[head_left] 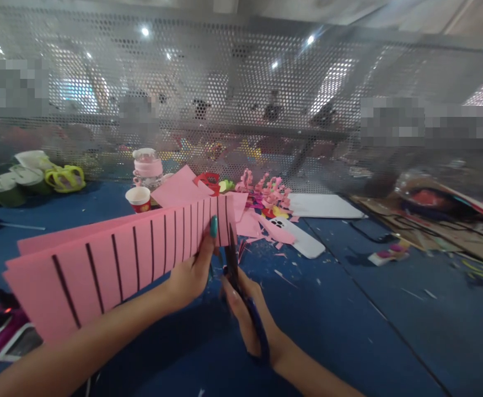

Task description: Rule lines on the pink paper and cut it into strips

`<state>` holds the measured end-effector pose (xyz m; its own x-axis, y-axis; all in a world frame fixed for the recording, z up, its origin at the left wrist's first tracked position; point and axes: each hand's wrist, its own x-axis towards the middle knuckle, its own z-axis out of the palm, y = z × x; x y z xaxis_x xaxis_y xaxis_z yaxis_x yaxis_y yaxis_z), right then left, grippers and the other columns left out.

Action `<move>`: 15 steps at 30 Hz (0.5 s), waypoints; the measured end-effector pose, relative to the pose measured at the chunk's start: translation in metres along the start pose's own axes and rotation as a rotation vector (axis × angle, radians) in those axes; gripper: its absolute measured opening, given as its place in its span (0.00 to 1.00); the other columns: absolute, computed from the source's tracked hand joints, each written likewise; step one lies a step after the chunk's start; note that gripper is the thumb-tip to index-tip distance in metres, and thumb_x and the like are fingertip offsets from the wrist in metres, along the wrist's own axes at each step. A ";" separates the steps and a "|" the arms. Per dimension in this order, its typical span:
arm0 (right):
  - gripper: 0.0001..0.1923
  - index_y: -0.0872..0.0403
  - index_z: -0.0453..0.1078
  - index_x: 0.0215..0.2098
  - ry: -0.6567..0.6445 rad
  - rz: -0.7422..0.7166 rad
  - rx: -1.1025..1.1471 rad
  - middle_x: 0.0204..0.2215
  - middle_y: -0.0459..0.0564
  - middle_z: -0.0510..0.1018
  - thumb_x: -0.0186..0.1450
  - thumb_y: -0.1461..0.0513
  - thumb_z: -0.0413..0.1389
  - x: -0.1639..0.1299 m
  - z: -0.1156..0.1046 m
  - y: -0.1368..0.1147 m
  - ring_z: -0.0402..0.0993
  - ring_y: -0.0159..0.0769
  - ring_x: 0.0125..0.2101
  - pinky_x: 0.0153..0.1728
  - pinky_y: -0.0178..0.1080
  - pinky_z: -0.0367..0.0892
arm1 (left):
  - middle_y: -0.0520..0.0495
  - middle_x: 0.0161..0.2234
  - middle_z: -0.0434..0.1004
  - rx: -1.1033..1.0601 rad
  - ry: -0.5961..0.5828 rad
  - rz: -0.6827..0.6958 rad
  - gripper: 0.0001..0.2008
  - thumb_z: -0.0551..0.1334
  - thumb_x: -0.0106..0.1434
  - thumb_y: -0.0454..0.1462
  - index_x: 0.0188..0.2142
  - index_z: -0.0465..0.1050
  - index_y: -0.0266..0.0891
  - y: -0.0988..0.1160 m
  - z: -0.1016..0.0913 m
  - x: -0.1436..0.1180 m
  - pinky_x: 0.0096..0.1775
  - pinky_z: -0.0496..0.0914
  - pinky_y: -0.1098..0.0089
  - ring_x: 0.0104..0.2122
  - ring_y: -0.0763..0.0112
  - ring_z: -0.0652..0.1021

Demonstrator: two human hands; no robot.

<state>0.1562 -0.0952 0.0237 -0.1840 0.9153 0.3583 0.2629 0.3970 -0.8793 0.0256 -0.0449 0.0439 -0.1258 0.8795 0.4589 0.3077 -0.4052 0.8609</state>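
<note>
in the head view, the left hand (189, 278) pinches a layered pink paper (126, 259) near its right end, thumb in front, so the paper spans the left and middle of the frame above the blue worktop (349, 331). the right hand (240, 314) grips dark scissors (233, 270), blades pointing up at that end; how far they are parted is hard to tell.

for a clean cut, i'd line the blades up with a drawn dark line and press all the layers together close by, so none slips. the long end at left is unsupported and could twist, so a level grip should help. the thumb sits near the blades and wants care.

the worktop has a seam toward the lower right and scattered paper scraps (285, 275). around the middle stand a paper cup (138, 197), curled pink pieces (277, 193) and a white phone (303, 241); cardboard (452, 215) lies at right. a perforated screen (225, 110) fills the upper frame, lights glinting through it.
</note>
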 end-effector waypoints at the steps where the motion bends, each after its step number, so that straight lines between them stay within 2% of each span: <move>1: 0.15 0.52 0.57 0.27 -0.001 -0.001 0.008 0.18 0.40 0.59 0.65 0.51 0.43 0.000 0.000 -0.001 0.56 0.28 0.18 0.19 0.32 0.53 | 0.51 0.21 0.73 0.009 -0.015 0.025 0.12 0.57 0.61 0.45 0.30 0.77 0.44 0.001 0.000 0.000 0.29 0.71 0.73 0.26 0.69 0.76; 6: 0.15 0.52 0.56 0.26 0.008 0.002 0.057 0.16 0.39 0.57 0.65 0.52 0.44 0.002 -0.001 -0.007 0.52 0.26 0.16 0.17 0.31 0.50 | 0.49 0.23 0.75 0.041 -0.019 0.021 0.13 0.57 0.61 0.47 0.33 0.76 0.43 0.000 0.001 0.000 0.28 0.72 0.72 0.31 0.65 0.78; 15: 0.13 0.52 0.56 0.26 -0.003 0.008 0.057 0.16 0.39 0.57 0.65 0.54 0.44 0.002 -0.001 -0.006 0.53 0.26 0.16 0.18 0.32 0.51 | 0.49 0.22 0.73 0.060 -0.034 0.032 0.14 0.57 0.61 0.48 0.30 0.76 0.44 -0.006 -0.001 -0.001 0.27 0.72 0.73 0.31 0.65 0.78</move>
<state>0.1553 -0.0953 0.0297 -0.1852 0.9183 0.3498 0.2104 0.3848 -0.8987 0.0232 -0.0438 0.0381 -0.0828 0.8748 0.4773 0.3670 -0.4186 0.8307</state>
